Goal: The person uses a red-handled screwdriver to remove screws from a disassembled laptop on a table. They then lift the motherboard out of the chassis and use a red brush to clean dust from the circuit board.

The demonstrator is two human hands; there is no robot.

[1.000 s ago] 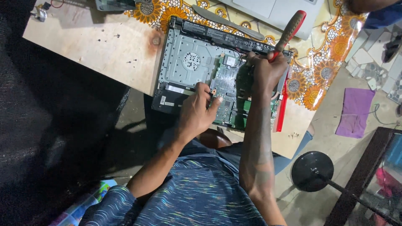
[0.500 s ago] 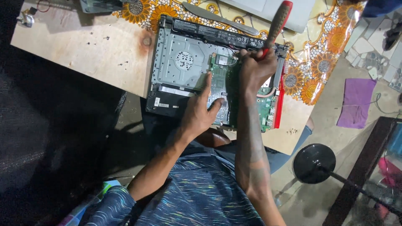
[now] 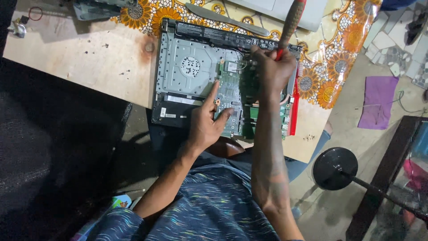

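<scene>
An opened laptop base (image 3: 191, 71) lies on the wooden table (image 3: 80, 62), its metal plate and green circuit board (image 3: 232, 89) exposed. My right hand (image 3: 272, 69) grips a screwdriver with a red and dark handle (image 3: 292, 20), held upright over the board's upper right part. My left hand (image 3: 207, 118) rests flat on the board's near edge, index finger stretched out toward the plate. A black battery bar (image 3: 223, 33) runs along the laptop's far edge.
A flowered orange cloth (image 3: 330, 53) covers the table's right part. A metal blade tool (image 3: 223, 18) and a grey laptop lid (image 3: 276, 9) lie at the back. A black round stand base (image 3: 334, 167) and a purple cloth (image 3: 379, 100) are on the floor at right.
My right hand with the screwdriver has shifted up and left over the board. My left hand has flattened and its index finger has stretched out. The view has moved closer.
</scene>
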